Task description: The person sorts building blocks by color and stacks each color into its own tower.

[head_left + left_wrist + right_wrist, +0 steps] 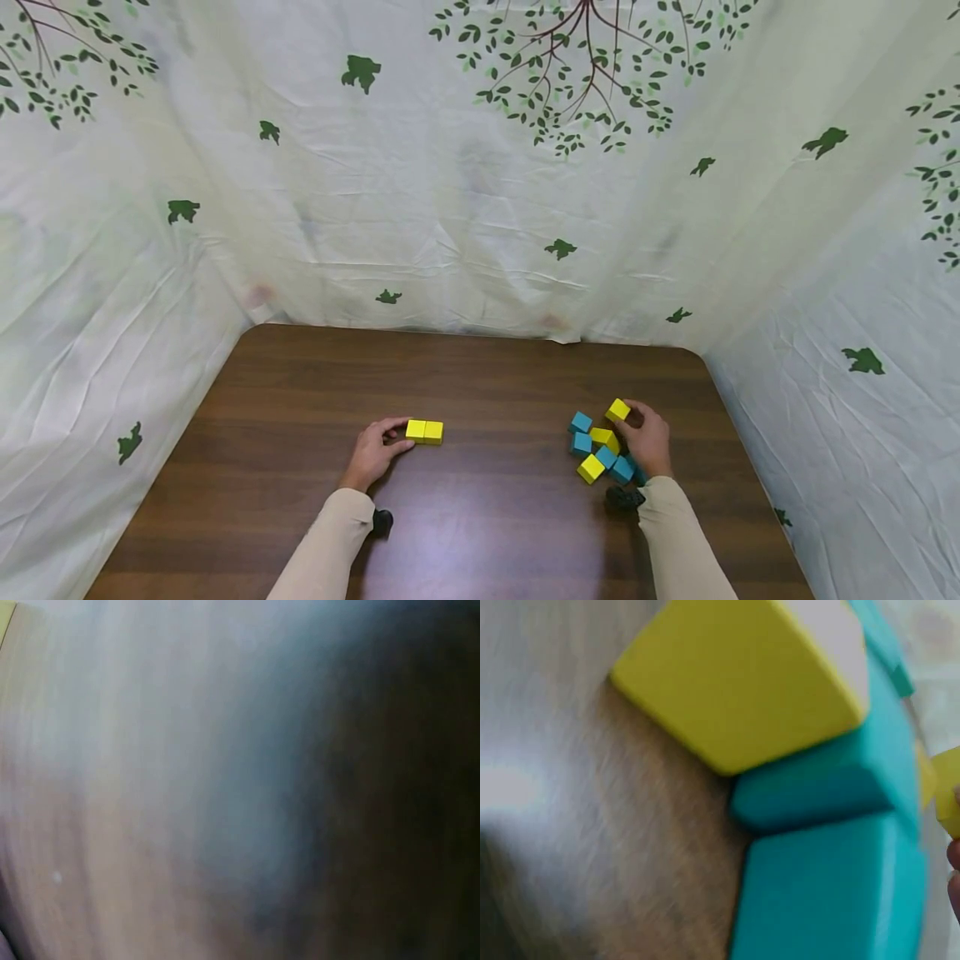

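Observation:
On the left of the table, two yellow cubes [424,432] sit side by side, touching. My left hand [371,454] pinches the left one of this pair between thumb and fingers. At the right, my right hand [647,437] grips another yellow cube [617,410] at the far edge of a loose cluster. In the right wrist view, fingertips [954,855] show at the right edge beside that cube. The cluster below holds blue cubes [581,443] and further yellow cubes [591,469]. Part of one blue cube is hidden by my right hand. The left wrist view is mostly blurred tabletop.
The brown wooden table [480,525] has a rounded far edge. Behind it and along both sides hangs a pale cloth [465,208] printed with leaves and branches. A dark wrist camera [382,523] sits under the left wrist, and another [625,498] under the right.

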Tool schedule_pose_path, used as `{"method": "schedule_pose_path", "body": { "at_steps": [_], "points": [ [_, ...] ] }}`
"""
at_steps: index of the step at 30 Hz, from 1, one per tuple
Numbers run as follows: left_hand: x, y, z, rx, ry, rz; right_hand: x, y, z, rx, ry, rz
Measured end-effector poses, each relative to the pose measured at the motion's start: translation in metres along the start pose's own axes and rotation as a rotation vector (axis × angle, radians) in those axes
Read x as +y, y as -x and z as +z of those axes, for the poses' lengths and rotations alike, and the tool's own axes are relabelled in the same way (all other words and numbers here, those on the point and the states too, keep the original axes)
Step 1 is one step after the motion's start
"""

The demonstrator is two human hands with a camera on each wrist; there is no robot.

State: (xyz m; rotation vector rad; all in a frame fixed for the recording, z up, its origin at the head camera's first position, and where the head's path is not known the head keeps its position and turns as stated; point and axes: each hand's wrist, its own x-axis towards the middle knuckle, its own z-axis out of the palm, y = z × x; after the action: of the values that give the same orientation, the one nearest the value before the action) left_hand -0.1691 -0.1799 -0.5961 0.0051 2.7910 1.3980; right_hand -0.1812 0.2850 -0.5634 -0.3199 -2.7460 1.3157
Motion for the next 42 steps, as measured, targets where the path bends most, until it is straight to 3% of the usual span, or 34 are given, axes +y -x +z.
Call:
{"method": "schedule_pose_path", "body": {
  "at_steps": [12, 25, 34, 42],
  "points": [
    [0.000, 0.004, -0.002, -0.002, -0.001, -0.017, -0.032, 0.009, 0.020, 0.031, -0.048, -0.111],
    [0.000, 0.001, 0.004, 0.010, 0.011, 0.018, -0.065, 0.027, 0.081, 0.133, -0.152, -0.225],
    [-0.001, 0.002, 0.002, 0.018, -0.003, 0.016, -0.097, 0.045, 0.128, 0.032, -0.187, -0.248],
    [0.000, 0.002, -0.001, 0.005, -0.003, 0.012, -0.120, 0.053, 0.158, -0.005, -0.246, -0.350]
  ]
}}
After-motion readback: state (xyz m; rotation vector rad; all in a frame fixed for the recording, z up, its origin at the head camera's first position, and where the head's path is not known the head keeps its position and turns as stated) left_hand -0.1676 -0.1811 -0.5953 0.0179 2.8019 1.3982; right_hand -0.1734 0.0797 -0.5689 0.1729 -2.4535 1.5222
